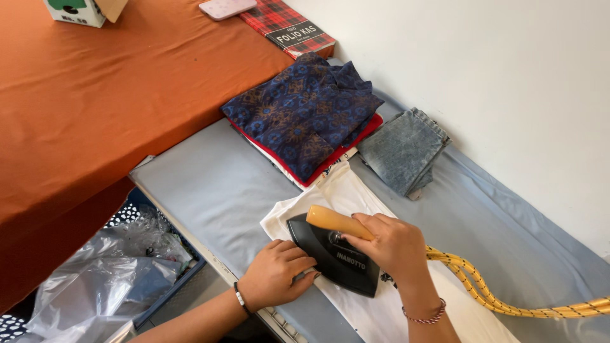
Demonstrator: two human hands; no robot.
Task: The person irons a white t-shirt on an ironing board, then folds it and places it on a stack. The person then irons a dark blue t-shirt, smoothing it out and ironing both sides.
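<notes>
My right hand (393, 244) grips the tan wooden handle of a black flat iron (330, 257), which rests on a white garment (346, 190) spread over a grey padded ironing surface (210, 184). My left hand (276, 273) lies flat on the white garment's near edge, pressing it down just left of the iron, fingers together. A yellow braided cord (495, 298) runs from the iron off to the right.
A folded stack topped by a dark blue patterned shirt (305, 111) over red and white clothes sits at the far end, folded grey denim (403, 149) beside it. An orange cloth-covered table (95, 95) lies left, holding a red plaid box (286, 25). Plastic bags fill a blue basket (121, 267).
</notes>
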